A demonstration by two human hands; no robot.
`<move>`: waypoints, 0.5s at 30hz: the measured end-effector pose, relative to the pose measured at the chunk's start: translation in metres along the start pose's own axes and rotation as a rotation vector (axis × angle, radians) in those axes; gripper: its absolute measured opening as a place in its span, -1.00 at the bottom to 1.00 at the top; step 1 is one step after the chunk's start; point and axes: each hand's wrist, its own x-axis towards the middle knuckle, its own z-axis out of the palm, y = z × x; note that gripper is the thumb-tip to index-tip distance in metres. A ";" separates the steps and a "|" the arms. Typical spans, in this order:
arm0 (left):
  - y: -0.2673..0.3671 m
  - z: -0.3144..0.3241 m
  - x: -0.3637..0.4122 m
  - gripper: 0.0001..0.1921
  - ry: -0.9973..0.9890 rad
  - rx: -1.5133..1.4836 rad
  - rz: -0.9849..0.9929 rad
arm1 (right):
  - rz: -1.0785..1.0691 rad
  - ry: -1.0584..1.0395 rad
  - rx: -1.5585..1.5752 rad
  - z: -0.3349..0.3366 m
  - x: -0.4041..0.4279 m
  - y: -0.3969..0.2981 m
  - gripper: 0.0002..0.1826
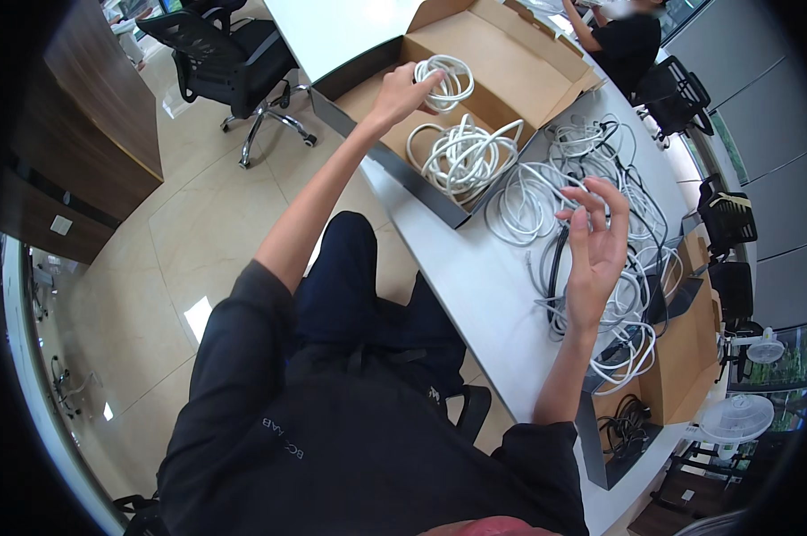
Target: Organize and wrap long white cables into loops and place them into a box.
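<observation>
A small coil of white cable [458, 67] is gripped in my left hand [403, 94], over an open cardboard box [376, 164] with dark outer walls. Inside that box, below the hand, lies a larger loose bundle of white cable [467, 157]. My right hand [597, 261] is raised above a heap of tangled white, grey and black cables [530, 201] on the white table. Its fingers are bent and apart, with nothing held in them. Part of the heap is hidden behind that hand and forearm.
On the right, a second open cardboard box [684, 335] holds a black cable bundle [623, 425]. The white table [457, 288] has its front edge along my legs. A black office chair [242, 67] stands at upper left. Across the table sits a person [624, 47]. White fans [738, 417] are at right.
</observation>
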 end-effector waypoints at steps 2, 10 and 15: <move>-0.017 0.011 0.021 -0.50 -0.145 -0.014 -0.118 | 0.007 0.020 0.000 -0.003 0.001 -0.004 -0.67; -0.051 0.050 0.046 -0.11 -0.314 0.554 -0.077 | -0.015 0.070 -0.008 -0.015 0.005 -0.009 -0.67; -0.053 0.034 0.048 -0.07 -0.080 0.548 0.121 | -0.050 0.130 0.001 -0.030 0.008 -0.011 -0.66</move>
